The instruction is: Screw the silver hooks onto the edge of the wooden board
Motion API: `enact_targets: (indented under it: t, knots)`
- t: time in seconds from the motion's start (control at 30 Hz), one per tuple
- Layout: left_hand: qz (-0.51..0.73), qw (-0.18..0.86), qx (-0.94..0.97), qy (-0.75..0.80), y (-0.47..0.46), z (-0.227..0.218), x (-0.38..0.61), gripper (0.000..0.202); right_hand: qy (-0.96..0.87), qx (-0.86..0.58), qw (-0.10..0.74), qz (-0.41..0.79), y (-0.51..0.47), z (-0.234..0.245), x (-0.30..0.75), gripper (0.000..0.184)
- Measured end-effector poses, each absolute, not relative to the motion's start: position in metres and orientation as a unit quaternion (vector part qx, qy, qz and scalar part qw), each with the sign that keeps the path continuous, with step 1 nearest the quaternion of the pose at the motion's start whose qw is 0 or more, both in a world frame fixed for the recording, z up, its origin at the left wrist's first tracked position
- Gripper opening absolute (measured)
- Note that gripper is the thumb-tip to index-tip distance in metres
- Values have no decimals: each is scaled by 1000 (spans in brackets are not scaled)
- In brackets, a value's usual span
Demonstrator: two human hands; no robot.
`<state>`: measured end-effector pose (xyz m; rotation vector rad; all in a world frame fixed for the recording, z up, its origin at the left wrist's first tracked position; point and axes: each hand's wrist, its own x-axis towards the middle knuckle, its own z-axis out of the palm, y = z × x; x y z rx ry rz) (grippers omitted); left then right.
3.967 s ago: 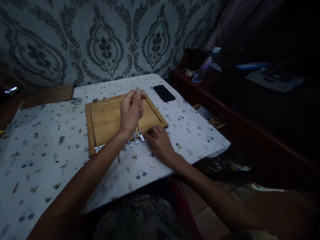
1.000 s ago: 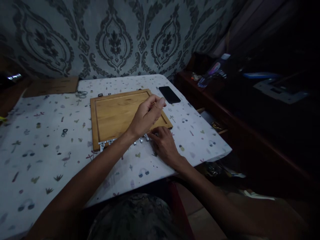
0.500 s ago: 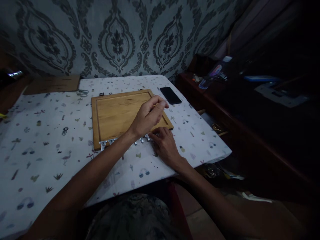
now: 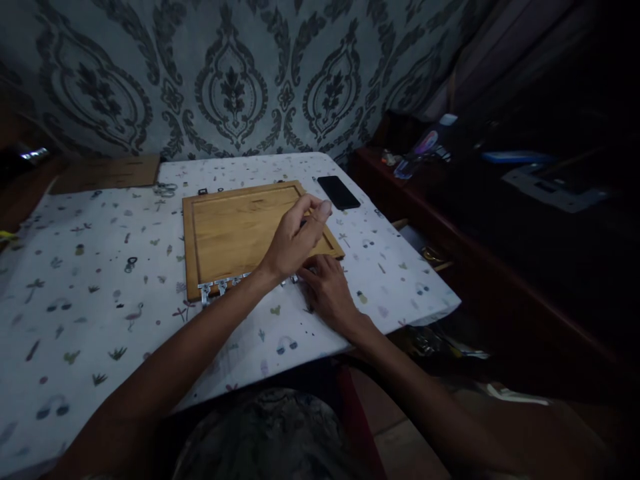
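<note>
A framed wooden board (image 4: 230, 233) lies flat on a patterned white tablecloth. Small silvery metal hooks (image 4: 221, 287) line its near edge; my left forearm covers part of that row. Over the right part of the board, my left hand (image 4: 295, 237) is closed with thumb and fingers curled together. Something dark shows between those fingers, too small to name. My right hand (image 4: 327, 290) rests low at the board's near right edge, its fingers bent in beside the end hook. What its fingertips grip there is hidden.
Beyond the board's right corner lies a black phone (image 4: 339, 192). Scissors (image 4: 165, 190) and a cardboard sheet (image 4: 107, 175) are at the back left. A small dark object (image 4: 131, 264) sits left of the board. A plastic bottle (image 4: 425, 148) stands on dark furniture at the right.
My left hand has turned slightly, and a dark bit now shows between its fingers. My right hand stays at the board's edge. The whole view has shifted a little.
</note>
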<state>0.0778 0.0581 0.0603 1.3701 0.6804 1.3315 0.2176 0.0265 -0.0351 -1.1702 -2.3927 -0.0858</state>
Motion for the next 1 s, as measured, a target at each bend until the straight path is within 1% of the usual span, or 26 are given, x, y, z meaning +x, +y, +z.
enact_targets:
  t: [0.1, 0.17, 0.27, 0.33, 0.5, 0.63, 0.87, 1.0]
  knots:
    - [547, 546, 575, 268, 61, 62, 78, 47, -872, -428, 236, -35, 27, -36, 217, 43]
    - [519, 569, 589, 244, 64, 63, 77, 48, -871, -427, 241, -38, 27, -35, 217, 42]
    - [469, 607, 607, 207, 70, 63, 75, 45, -867, -431, 245, -41, 27, -35, 216, 40]
    - [459, 611, 610, 209, 73, 63, 74, 42, -866, -435, 241, -48, 27, -35, 216, 37]
    - [516, 526, 606, 301, 71, 64, 72, 36, -867, -439, 226, -61, 27, -35, 215, 32]
    - [563, 486, 565, 357, 64, 65, 75, 29, -872, -436, 218, -48, 27, -33, 216, 40]
    - [583, 512, 551, 306, 62, 57, 83, 40, -876, -431, 214, -31, 27, -33, 217, 46]
    - [565, 543, 557, 276, 67, 56, 81, 44, -871, -437, 220, -44, 28, -35, 216, 43]
